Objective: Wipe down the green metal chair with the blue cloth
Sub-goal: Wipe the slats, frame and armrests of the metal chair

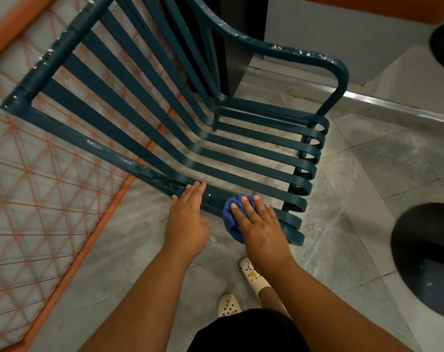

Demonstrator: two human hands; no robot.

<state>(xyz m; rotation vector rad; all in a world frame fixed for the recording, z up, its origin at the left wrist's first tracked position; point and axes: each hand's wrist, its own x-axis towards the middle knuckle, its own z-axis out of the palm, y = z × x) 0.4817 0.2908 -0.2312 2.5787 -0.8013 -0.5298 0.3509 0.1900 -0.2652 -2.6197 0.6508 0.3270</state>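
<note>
The dark green metal chair [144,97] stands in front of me, its curved slats running from the backrest down to rolled ends at the seat front. White flecks mark its frame and armrests. My right hand [259,224] presses the bunched blue cloth [232,219] flat onto the nearest side rail, fingers spread over the cloth. Most of the cloth is hidden under the hand. My left hand [187,217] rests with fingers extended on the same rail, just left of the cloth, holding nothing.
An orange-framed panel with orange cord netting [37,199] leans at the left, behind the chair. Two dark round bases [426,262] sit on the grey tiled floor at the right. A dark post [241,34] rises behind the chair. My feet in cream clogs [251,275] stand below.
</note>
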